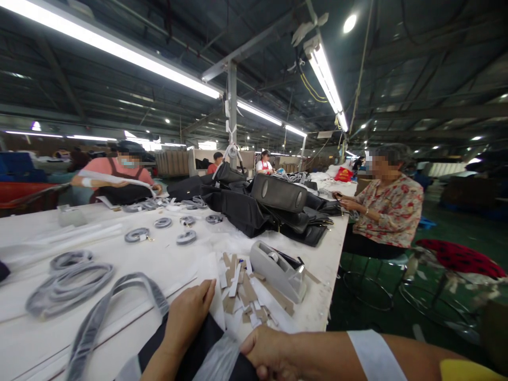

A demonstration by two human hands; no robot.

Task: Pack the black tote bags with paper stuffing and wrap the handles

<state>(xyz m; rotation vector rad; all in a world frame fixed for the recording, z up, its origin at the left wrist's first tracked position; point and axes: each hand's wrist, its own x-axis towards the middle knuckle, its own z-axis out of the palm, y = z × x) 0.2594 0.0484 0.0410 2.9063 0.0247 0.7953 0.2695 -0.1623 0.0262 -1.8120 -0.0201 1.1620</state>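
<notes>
A black bag point(206, 336) with a long strap wrapped in grey-looking film point(93, 323) lies close in front of me, partly cut off by the lower edge. My left hand point(190, 307) is closed at the bag's far edge, its fingertips partly hidden. Clear plastic film point(222, 357) covers the bag's middle. On the right, my right hand point(268, 349) pinches the bag's side with thumb and curled fingers. A grey tape dispenser point(278, 272) stands beyond my right hand, beside a heap of cardboard and white paper strips point(242, 291).
Wrapped coiled straps point(71, 288) lie left on the white table point(159, 264). Black bags point(254, 206) are piled farther back. A co-worker in a floral shirt point(389, 206) sits right; another in pink point(115, 174) works left. A stool with a red cover point(460, 259) stands beyond the table's right edge.
</notes>
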